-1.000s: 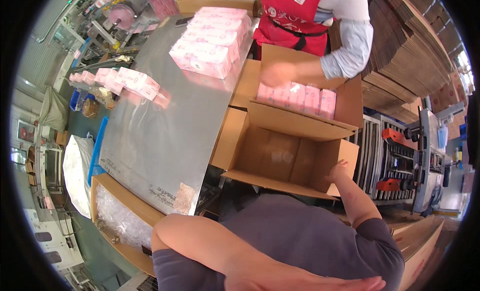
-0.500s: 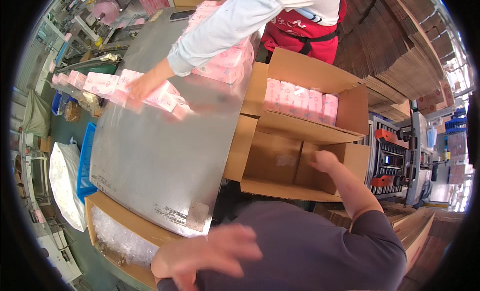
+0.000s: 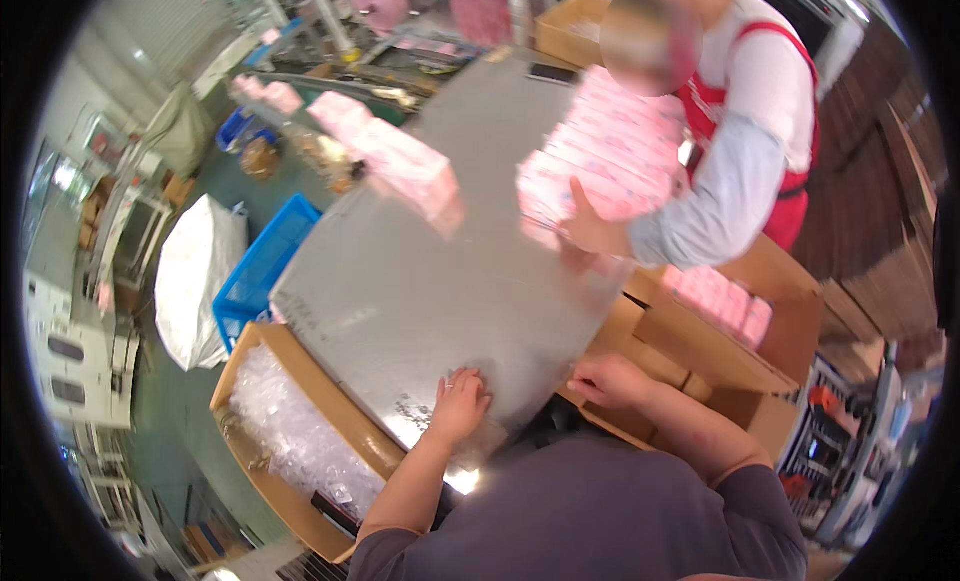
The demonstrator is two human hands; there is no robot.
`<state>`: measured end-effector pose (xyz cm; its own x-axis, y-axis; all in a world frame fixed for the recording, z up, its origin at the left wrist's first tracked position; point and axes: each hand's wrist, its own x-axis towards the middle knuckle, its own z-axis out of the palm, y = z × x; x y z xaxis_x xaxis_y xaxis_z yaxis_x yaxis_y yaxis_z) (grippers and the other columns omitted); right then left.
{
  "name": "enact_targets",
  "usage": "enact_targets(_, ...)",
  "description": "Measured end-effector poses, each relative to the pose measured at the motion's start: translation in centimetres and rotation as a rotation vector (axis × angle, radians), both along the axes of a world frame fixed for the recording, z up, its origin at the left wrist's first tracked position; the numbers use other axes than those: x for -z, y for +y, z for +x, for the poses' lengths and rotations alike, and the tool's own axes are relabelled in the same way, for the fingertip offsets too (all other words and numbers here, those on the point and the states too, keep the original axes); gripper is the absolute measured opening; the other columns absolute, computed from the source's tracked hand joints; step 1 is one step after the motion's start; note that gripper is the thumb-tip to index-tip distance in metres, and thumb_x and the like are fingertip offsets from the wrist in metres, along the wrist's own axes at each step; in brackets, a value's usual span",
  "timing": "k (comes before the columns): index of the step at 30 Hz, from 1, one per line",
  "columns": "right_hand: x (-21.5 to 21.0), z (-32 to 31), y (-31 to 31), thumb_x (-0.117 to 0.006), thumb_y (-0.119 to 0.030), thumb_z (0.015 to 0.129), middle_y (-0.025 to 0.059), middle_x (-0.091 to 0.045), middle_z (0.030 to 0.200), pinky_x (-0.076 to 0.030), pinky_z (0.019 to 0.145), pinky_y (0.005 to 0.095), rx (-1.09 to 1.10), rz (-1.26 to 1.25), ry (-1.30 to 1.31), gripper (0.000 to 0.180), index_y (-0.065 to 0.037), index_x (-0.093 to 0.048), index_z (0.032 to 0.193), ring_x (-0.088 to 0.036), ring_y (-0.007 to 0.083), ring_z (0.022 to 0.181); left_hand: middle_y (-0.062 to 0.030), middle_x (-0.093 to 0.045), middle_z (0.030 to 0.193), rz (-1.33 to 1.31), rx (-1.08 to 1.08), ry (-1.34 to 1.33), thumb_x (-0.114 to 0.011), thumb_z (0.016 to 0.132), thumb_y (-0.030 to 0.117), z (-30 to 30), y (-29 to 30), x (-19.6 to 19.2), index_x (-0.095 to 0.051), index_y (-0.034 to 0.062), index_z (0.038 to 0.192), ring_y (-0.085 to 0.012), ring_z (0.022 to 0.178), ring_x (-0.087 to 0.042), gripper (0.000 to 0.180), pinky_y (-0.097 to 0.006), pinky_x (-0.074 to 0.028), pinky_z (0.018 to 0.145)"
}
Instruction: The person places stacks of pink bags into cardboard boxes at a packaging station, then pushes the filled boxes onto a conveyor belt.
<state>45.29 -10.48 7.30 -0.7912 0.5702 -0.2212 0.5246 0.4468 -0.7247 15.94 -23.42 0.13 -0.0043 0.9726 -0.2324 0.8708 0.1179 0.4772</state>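
Observation:
My left hand point(image 3: 460, 406) rests palm down on the near end of the metal table point(image 3: 470, 301), its fingers a little spread and nothing in it. Beside the table edge, my right hand point(image 3: 608, 381) is closed with the fingers curled in; whatever they may hold is hidden. It is over the near side of an open cardboard box point(image 3: 665, 351), whose inside shows bare brown board. Behind that box stands another carton point(image 3: 790, 281) with a row of pink-wrapped packs point(image 3: 725, 301) in it.
A co-worker's hand point(image 3: 598, 226) touches a stack of pink packs point(image 3: 620, 141) on the table. More pink packs point(image 3: 385, 156) line its far left edge. A box of clear plastic bags point(image 3: 300, 431), a blue basket point(image 3: 265, 266) and a white sack point(image 3: 200, 281) stand left.
My left hand has come down onto the table. My right hand has left the box's inside for its near edge. The co-worker's hand has gone from the pack row to the stack. The view has turned.

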Motion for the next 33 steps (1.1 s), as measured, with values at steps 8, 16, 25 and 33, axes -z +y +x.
enact_targets(8, 2.8, -2.8, -1.3, -0.059, -0.027, 0.096, 0.0117, -0.068, 0.091, -0.053, 0.074, 0.0384, -0.122, -0.024, 0.150, 0.021, -0.010, -0.067, 0.107, -0.066, 0.0293, 0.083, -0.0153, -0.057, 0.130, 0.041, -0.141, -0.172, -0.062, 0.092, 0.029, -4.4, 5.0, -0.4, -0.057, 0.0071, 0.114, -0.0377, 0.132, -0.044, 0.032, -0.058, -0.032, 0.109)
enact_targets(16, 0.2, -5.7, 1.5, -0.063, -0.026, 0.093, 0.0125, -0.069, 0.095, -0.054, 0.076, 0.0373, 0.030, -0.006, 0.118, 0.020, -0.010, -0.070, 0.104, -0.067, 0.0296, 0.085, -0.0152, -0.036, 0.152, 0.507, -0.189, 0.163, -0.058, 0.091, 0.049, -7.0, 29.3, -6.4, -0.049, 0.0077, 0.137, -0.0425, 0.142, -0.028, 0.062, -0.069, -0.025, 0.109)
enact_targets(25, 0.0, -8.1, 10.5, -0.065, -0.042, 0.087, 0.0239, -0.046, 0.139, -0.044, 0.101, 0.0496, 0.471, 0.670, -0.189, 0.064, -0.008, -0.047, 0.139, -0.048, 0.0439, 0.123, -0.0167, -0.019, 0.160, 0.240, 0.219, -0.198, -0.047, 0.093, 0.060, 1.4, 28.0, -4.0, -0.040, 0.0165, 0.148, -0.0439, 0.148, -0.010, 0.071, -0.073, -0.012, 0.110)
enact_targets(33, 2.7, -12.7, 12.0, -0.057, -0.055, 0.087, 0.0216, -0.018, 0.159, -0.034, 0.111, 0.0528, 0.462, 0.572, -0.461, 0.086, -0.013, -0.023, 0.154, -0.027, 0.0484, 0.140, -0.0168, -0.015, 0.162, 0.261, -0.222, 0.078, -0.049, 0.090, 0.064, -13.9, 40.6, -6.4, -0.047, 0.0205, 0.144, -0.0464, 0.148, -0.005, 0.070, -0.070, -0.016, 0.111)
